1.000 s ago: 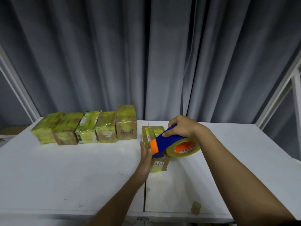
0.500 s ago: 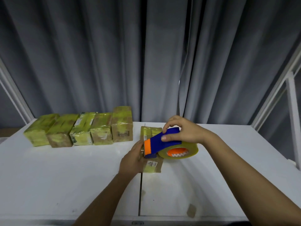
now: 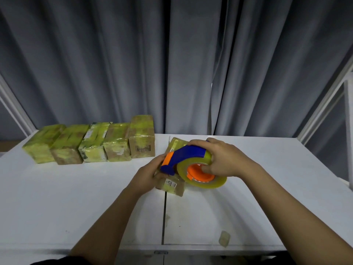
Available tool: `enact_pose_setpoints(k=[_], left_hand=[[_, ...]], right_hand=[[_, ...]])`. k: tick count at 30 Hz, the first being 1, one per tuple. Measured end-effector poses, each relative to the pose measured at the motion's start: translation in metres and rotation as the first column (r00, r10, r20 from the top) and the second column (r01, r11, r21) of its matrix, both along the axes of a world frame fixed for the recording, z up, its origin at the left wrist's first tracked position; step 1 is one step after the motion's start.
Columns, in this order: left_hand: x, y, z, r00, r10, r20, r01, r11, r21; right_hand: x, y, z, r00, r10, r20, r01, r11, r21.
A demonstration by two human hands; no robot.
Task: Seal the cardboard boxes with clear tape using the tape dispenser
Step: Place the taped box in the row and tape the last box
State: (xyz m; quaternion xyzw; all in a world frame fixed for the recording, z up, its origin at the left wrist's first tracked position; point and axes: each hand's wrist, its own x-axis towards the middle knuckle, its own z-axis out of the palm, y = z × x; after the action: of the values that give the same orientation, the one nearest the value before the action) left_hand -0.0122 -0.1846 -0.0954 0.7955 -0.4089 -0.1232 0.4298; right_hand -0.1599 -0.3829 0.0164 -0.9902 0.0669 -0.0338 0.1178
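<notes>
Head view: tape dispenser (image 3: 183, 156) over box (image 3: 172, 185).

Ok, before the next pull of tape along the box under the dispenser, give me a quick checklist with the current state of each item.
1. Tape dispenser firmly held: ok, the right hand grips it, thumb in the orange core.
2. Box being taped steadied: ok, the left hand holds its near left side.
3. Dispenser's blade end on the box: cannot tell, the blue nose and left fingers hide the contact.
4. Tape left on the roll: ok, a thick band of tape shows round the core.
5. Path along the box free: ok, the row of five wrapped boxes stands apart to the left.
6. Box flat on the white table: cannot tell, it is mostly hidden.
</notes>
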Motion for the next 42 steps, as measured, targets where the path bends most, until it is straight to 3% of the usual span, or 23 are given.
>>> enact_pose_setpoints(k=[7, 10, 14, 19, 23, 26, 31, 42], left_hand=[[0.009, 0.028, -0.001, 0.998, -0.053, 0.035, 0.051, 0.998, 0.045], [0.011, 0.034, -0.001, 0.999, -0.043, 0.007, 0.042, 0.998, 0.037], [-0.008, 0.031, -0.017, 0.984, 0.148, 0.098, -0.135, 0.982, -0.13], [-0.029, 0.025, -0.027, 1.0, 0.005, -0.024, -0.01, 0.971, -0.24], [-0.039, 0.014, -0.033, 0.994, 0.083, 0.066, -0.074, 0.988, -0.138], [-0.048, 0.005, -0.036, 0.959, 0.16, 0.236, -0.15, 0.987, -0.058], [-0.052, -0.009, -0.042, 0.912, 0.146, 0.383, -0.141, 0.989, -0.042], [-0.046, -0.004, -0.032, 0.919, 0.147, 0.367, -0.115, 0.988, -0.108]], right_hand=[[-0.012, 0.029, -0.003, 0.999, 0.019, 0.025, -0.021, 0.996, 0.088], [-0.01, 0.046, -0.01, 0.998, 0.019, 0.066, -0.023, 0.998, 0.056], [-0.01, 0.051, -0.013, 0.995, -0.022, 0.095, 0.016, 0.998, 0.059], [-0.029, 0.044, -0.018, 0.992, -0.086, 0.091, 0.073, 0.987, 0.14], [-0.046, 0.036, -0.027, 0.989, -0.116, 0.095, 0.095, 0.974, 0.204], [-0.06, 0.03, -0.039, 0.982, -0.148, 0.119, 0.109, 0.952, 0.287], [-0.089, 0.028, -0.067, 0.955, -0.224, 0.196, 0.147, 0.928, 0.343], [-0.098, 0.035, -0.059, 0.962, -0.213, 0.168, 0.158, 0.943, 0.292]])
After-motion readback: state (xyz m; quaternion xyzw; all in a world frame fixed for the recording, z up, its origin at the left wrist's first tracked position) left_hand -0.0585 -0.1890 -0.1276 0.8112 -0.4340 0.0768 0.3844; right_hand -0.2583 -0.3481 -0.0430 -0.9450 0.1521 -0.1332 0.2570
